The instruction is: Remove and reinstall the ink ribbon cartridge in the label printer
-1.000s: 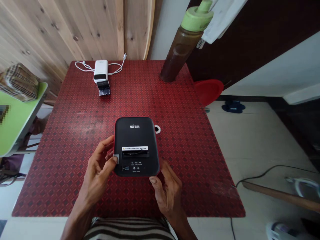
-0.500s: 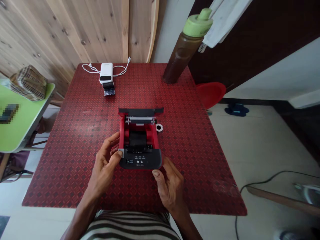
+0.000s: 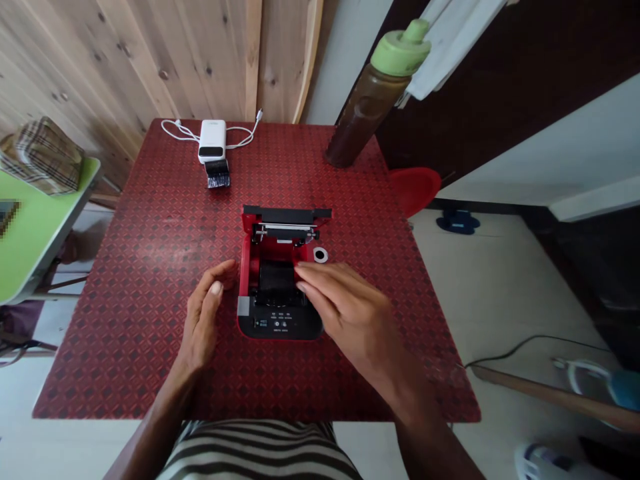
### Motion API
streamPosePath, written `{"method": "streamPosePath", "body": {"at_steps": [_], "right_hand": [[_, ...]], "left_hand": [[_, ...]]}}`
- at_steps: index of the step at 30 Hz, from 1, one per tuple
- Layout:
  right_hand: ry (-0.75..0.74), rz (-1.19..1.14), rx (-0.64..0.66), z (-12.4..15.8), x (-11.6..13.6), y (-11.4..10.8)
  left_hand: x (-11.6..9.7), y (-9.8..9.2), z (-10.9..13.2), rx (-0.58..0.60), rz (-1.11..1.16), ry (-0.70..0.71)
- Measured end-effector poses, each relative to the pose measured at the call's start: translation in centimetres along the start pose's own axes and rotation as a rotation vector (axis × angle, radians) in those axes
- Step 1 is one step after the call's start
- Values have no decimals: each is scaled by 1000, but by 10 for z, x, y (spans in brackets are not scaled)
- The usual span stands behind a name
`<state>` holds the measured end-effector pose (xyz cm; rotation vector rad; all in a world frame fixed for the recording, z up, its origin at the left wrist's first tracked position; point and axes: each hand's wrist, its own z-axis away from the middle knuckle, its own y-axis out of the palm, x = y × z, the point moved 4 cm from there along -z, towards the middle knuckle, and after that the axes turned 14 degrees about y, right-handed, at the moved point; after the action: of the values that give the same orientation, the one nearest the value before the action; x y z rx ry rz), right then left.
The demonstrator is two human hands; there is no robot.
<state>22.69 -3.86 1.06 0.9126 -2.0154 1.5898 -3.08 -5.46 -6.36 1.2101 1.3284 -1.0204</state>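
A small red and black printer [image 3: 278, 316] sits in the middle of the red patterned table [image 3: 150, 267] with its lid [image 3: 287, 215] flipped up at the back, showing a red paper bay with a dark hollow. My left hand [image 3: 203, 319] rests beside the printer's left wall, fingers loosely together and holding nothing. My right hand [image 3: 345, 308] reaches over the printer's right side, fingers stretched out with the tips at the edge of the open bay. A small white ring [image 3: 320, 255] lies on the table just right of the lid.
A white power bank [image 3: 212, 141] with a white cable and a small black item [image 3: 217, 175] lie at the table's far end. A tall brown bottle with a green cap [image 3: 373, 100] stands at the far right corner. A green table [image 3: 35, 233] is to the left, a red stool [image 3: 415, 188] to the right.
The printer's lid has sprung open and stands up at the back. My left thumb has left the grey side button. My right hand moved from the front corner up over the open bay.
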Motion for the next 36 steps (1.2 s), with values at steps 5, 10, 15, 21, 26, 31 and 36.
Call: {"method": "streamPosePath", "body": {"at_steps": [5,10,15,21,26,31,36], "right_hand": [[-167,315,344,-56,27,43],[-190,492,520,-71,27,74],[-232,522,546,-74,27,75],[-211,492,466,-69,40,54],[-167,343,303,-54,52,27],[23,-64,216,-39,33,-17],[330,-472,201,-5,-28,-25]], "left_hand": [[14,-7,3,-79,-96,-11],[13,-7,4,-63,-104,-17],[13,-6,3,-61,-87,-35],[9,-6,1,-74,-77,-46],[5,-3,-1,-73,-90,-43],[7,-5,1,-52,-87,-70],[6,-5,1,-26,-130,-78]]}}
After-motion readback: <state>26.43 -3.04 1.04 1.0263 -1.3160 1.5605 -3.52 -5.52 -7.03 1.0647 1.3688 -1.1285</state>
